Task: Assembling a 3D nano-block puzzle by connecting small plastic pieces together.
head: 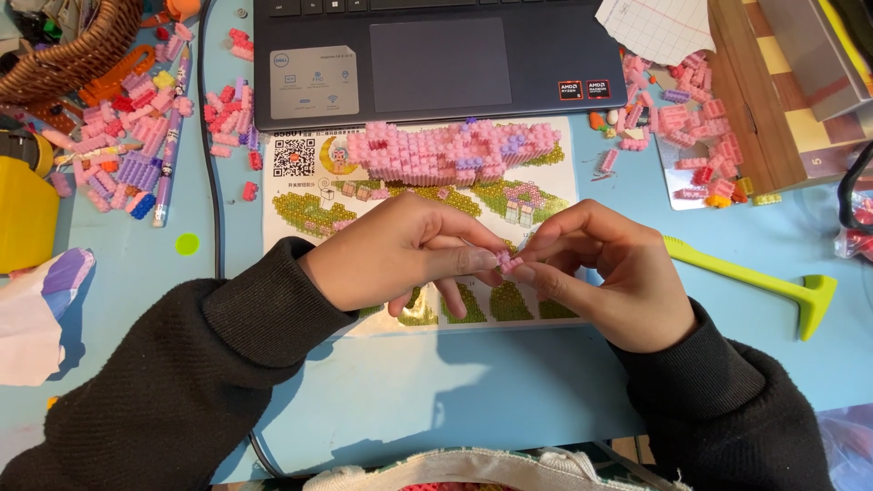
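I see my left hand [400,255] and my right hand [600,273] meeting fingertip to fingertip, both pinched shut on a tiny cluster of pink plastic building bricks [507,263], which sits right between the two thumbs and forefingers. The other fingers of each hand are curled loosely under. Both wrists wear black knit sleeves [182,382].

Directly beneath the hands lies a printed paper instruction sheet [300,195] with pictures of green and pink brick layers. Just beyond the fingertips, on the far part of that sheet, stands a long half-built block of pink and lilac bricks [455,150], and past it the dark laptop [436,55]. Out to the right of my right hand rests a lime-green plastic brick-separator tool [773,286] on the light blue table [455,391]. Far off to the left of my left hand is a scattered pile of loose pink, purple and red bricks [136,127].
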